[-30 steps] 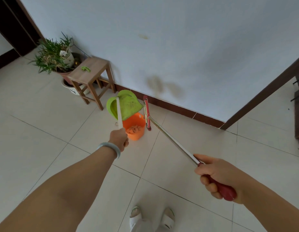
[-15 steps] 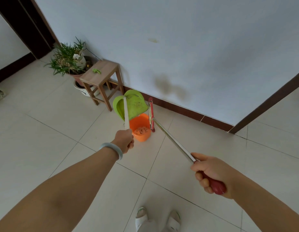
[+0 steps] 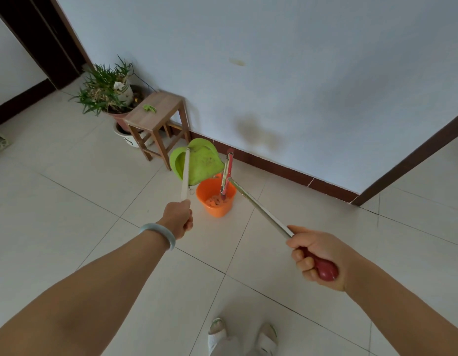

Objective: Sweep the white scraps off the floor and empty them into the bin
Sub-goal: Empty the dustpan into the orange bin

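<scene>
Fig.: emptying stage. My L hand (image 3: 178, 218) is wrapped round the white handle of the green dustpan (image 3: 202, 163), tipped just above the orange bin (image 3: 216, 204) at its rear-left rim. R hand (image 3: 316, 255) grips the pole of the broom (image 3: 227, 173), head dipping into the bin's mouth. White scraps (image 3: 215, 200) lie inside the bin; none seen on tiles near it. Judged: sweeping done, dump approx. complete; left: confirm pan empty.

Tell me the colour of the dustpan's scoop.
The dustpan scoop is lime green; head view shows it.
</scene>
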